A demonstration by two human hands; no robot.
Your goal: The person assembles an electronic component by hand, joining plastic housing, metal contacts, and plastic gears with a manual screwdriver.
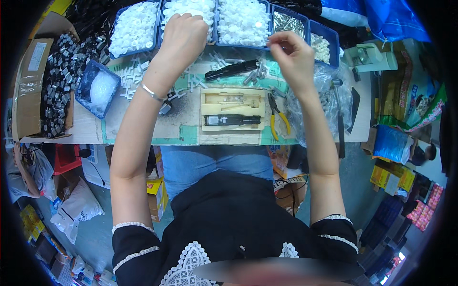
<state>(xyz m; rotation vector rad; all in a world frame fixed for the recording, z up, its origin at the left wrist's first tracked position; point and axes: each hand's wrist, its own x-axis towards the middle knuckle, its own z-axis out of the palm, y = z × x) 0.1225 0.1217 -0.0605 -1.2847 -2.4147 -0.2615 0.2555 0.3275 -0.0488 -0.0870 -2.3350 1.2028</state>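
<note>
Hands: two, left hand [187, 40] and right hand [293, 57]. Blue trays [243, 46]: six, five in a row, one apart at left. Of the row, three hold white caps [243, 21], one metal pins [287, 23], one cream bits [320, 47]; all too many to count. Cream fixture [233, 128]: one. Long black parts [238, 119]: one in fixture, at least one beyond. Pliers [273, 112]: one pair. Hammer [340, 119]: one. Bracelet [152, 92]: one.

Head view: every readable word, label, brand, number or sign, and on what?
White rectangular label on the brown cardboard box: too small to read.
Bulging white plastic bag, lower left: dark lettering, wording not copied.
Brown-and-green plastic sack, right: coloured lettering, wording not copied.
</note>
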